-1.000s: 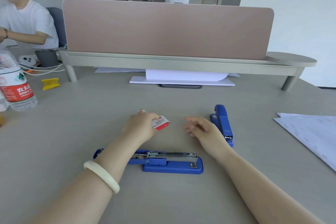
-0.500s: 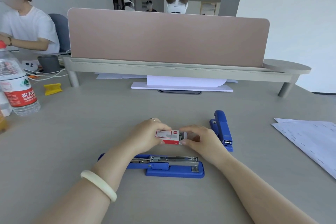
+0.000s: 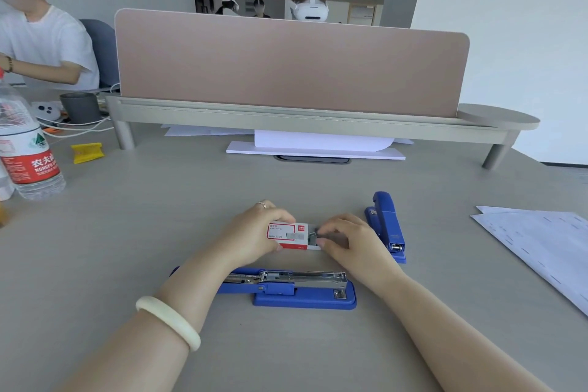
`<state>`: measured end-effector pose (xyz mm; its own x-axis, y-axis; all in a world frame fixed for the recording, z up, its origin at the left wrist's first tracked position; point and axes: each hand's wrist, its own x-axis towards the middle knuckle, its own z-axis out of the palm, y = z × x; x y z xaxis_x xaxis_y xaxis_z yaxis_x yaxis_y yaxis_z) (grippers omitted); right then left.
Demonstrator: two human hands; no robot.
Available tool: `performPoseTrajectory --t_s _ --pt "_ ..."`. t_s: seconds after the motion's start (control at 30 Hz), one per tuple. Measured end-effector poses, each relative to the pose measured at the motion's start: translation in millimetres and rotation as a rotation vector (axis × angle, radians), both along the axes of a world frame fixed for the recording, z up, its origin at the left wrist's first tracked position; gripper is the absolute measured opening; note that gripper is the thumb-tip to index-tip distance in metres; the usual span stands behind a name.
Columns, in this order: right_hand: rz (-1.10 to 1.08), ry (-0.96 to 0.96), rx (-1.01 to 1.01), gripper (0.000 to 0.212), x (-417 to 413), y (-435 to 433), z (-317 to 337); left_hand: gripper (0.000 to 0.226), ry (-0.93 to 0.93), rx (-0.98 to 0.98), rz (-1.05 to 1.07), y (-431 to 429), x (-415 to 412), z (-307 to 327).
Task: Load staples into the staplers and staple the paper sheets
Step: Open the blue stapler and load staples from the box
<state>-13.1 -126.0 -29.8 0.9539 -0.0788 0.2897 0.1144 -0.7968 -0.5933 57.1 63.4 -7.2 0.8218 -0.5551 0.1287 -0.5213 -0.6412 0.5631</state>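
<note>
A small red-and-white staple box point(image 3: 288, 235) is held above the desk by my left hand point(image 3: 251, 235), which grips its left end. My right hand point(image 3: 346, 240) pinches the box's inner tray, slid partly out on the right, where grey staples show. Just in front of my hands lies a blue stapler point(image 3: 296, 288) folded flat open, its metal staple channel exposed. A second blue stapler point(image 3: 388, 224), closed, lies to the right of my right hand. White paper sheets point(image 3: 541, 245) lie at the desk's right edge.
A water bottle point(image 3: 25, 149) stands at the far left beside a yellow object point(image 3: 87, 153). A pink divider on a raised shelf point(image 3: 292, 118) crosses the back, with white sheets point(image 3: 315, 145) under it. Another person point(image 3: 41, 44) sits at back left.
My left hand brought the staple box to the middle and my right hand came over to it. The inner tray now sticks out on the right, with my right fingers on it.
</note>
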Motion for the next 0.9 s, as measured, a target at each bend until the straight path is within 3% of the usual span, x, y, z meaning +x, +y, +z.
performPoseTrajectory --t_s 0.23,0.47,0.67,0.9 --pt "-0.125 -0.035 -0.118 0.01 -0.7 6.9 5.1 0.046 -0.015 0.013 0.005 -2.5 0.0 0.2" --pt "-0.133 0.029 -0.033 0.014 1.6 9.6 5.6 0.045 -0.022 0.014 0.003 -4.0 -1.3 0.2" --pt "-0.174 -0.048 -0.311 0.021 -1.5 13.2 9.4 0.046 -0.043 0.026 0.012 -5.7 -1.3 0.2" --pt "-0.123 -0.232 -0.446 0.007 -3.3 10.1 8.8 0.048 -0.041 0.036 0.007 -5.3 -1.2 0.3"
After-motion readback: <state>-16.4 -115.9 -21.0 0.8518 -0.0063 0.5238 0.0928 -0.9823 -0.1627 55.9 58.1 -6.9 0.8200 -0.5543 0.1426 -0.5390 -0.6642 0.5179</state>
